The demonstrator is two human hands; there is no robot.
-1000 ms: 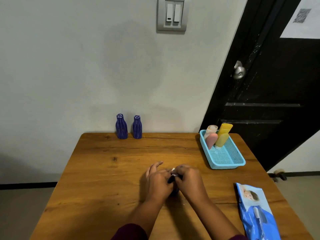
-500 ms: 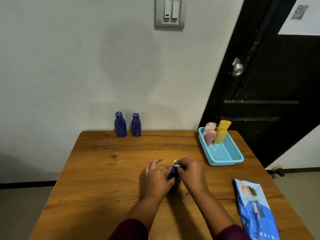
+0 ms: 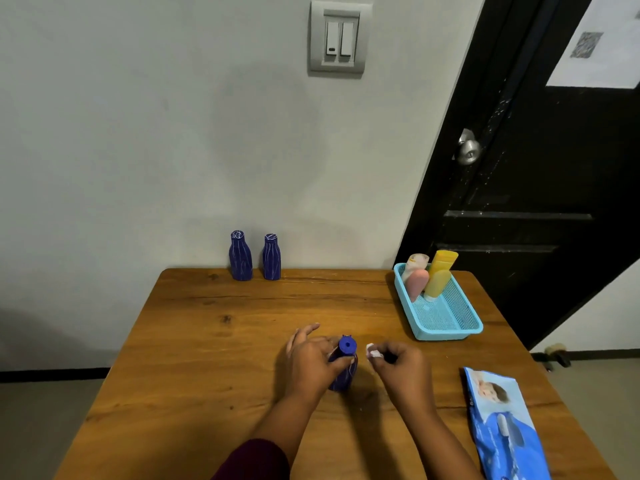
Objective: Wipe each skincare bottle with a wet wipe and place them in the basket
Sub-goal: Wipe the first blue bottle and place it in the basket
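Tabletop (image 3: 207, 358): left hand (image 3: 311, 363) half-hides blue bottle (image 3: 347, 346), right hand (image 3: 401, 367) nearly hides wipe (image 3: 372, 351).

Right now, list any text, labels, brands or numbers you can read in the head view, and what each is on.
None is legible.
wipes pack: small print, too blurred to read.
white paper sheet: QR-like square, blurred, no words.
blue bottle, held: white lines only, no label.
pink tube, yellow tube: no readable label.

Held bottle (image 3: 346, 375) blue with white streaks; basket (image 3: 446, 332) turquoise; wipe (image 3: 373, 351) seemingly white.
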